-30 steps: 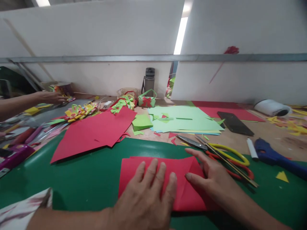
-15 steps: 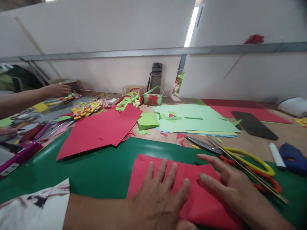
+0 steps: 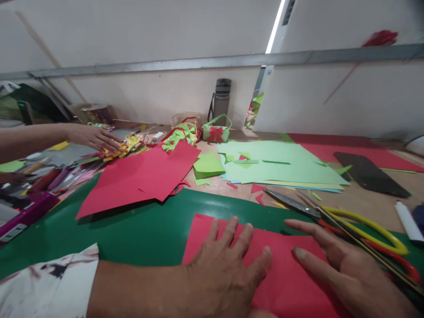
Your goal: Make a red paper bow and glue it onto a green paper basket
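On the green mat (image 3: 145,234) in front of me lies a sheet of red paper (image 3: 281,278), which looks folded. My left hand (image 3: 225,265) rests flat on it with fingers spread. At the right side of the sheet, my right hand (image 3: 341,265) has its thumb on the paper and its index finger stretched out past the far edge. Thumb and index finger are apart; the other fingers are partly hidden. Scissors (image 3: 294,204) with yellow and red handles lie just beyond my right hand, with a thin dark rod across them.
Larger red sheets (image 3: 139,181) overlap the mat at left. Farther back are light green sheets (image 3: 281,154), a phone (image 3: 367,172), a small green paper basket (image 3: 212,132) and a bottle (image 3: 221,99). Another person's hand (image 3: 96,138) reaches over yellow paper pieces at left.
The red paper's far edge looks flatter and its layers more even under my hands. The other person's hand has moved right, onto the yellow paper pieces. The camera view has shifted slightly.
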A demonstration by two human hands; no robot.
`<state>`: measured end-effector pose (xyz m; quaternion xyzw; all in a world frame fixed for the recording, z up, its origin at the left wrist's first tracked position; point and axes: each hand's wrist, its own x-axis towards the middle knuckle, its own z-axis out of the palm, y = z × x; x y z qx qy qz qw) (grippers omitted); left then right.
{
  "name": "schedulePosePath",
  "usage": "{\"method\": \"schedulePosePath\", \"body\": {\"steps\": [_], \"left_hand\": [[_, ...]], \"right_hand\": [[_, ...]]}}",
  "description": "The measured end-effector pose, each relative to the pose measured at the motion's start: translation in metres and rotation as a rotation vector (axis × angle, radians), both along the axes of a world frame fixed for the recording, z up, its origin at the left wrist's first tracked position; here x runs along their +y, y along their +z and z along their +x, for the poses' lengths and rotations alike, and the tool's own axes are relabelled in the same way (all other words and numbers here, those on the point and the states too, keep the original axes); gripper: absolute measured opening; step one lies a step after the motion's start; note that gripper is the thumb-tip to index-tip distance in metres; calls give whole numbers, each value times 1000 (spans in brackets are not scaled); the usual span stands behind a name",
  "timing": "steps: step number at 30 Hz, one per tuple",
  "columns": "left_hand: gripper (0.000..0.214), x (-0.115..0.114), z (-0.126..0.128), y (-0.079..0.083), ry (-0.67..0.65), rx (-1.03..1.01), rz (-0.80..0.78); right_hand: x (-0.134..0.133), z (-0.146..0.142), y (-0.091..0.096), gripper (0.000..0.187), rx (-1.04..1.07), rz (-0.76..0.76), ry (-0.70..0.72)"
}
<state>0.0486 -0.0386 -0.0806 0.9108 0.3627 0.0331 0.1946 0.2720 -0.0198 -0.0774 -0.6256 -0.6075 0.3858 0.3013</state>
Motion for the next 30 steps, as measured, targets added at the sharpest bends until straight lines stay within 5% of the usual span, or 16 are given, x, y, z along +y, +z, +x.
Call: {"method": "schedulePosePath", "body": {"steps": [15,23,27,30], "left_hand": [[80,3,-2,15,18,-23,-66],[79,2,-3,15,19,-22,-86],[68,-1,-1,14,8,29,-44],[66,0,1,7,-4,94,6]], "right_hand": [[8,9,-4,48,-231,145,59],[9,8,-4,51,-205,117,60],[-4,6,2,66,-152,47,39],[-18,10,9,51,-164,-10,103]]}}
